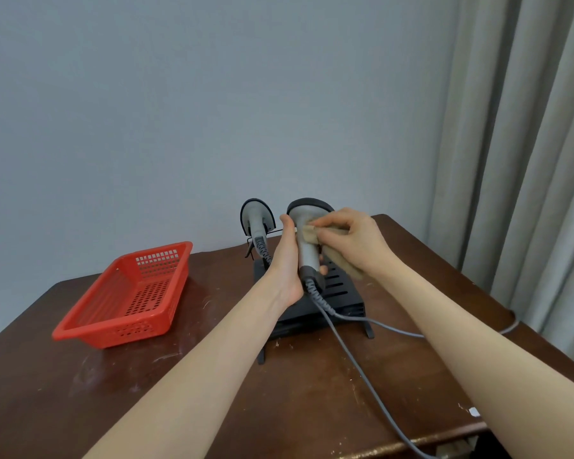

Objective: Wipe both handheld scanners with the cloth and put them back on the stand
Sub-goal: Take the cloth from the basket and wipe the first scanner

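Note:
My left hand (287, 263) grips the handle of a grey handheld scanner (305, 233), held upright above the black stand (340, 293). My right hand (352, 238) pinches a beige cloth (337, 260) and presses it against the scanner's neck. The second grey scanner (257, 218) hangs on the stand's wire hook at the back left, head up. A grey coiled cable (348, 352) runs from the held scanner toward me and off the table's front edge.
A red perforated plastic basket (126, 296) sits on the left of the dark wooden table (186, 376). A second grey cable (401, 329) trails right toward the table edge. Grey curtains (527, 160) hang at the right; a plain wall stands behind.

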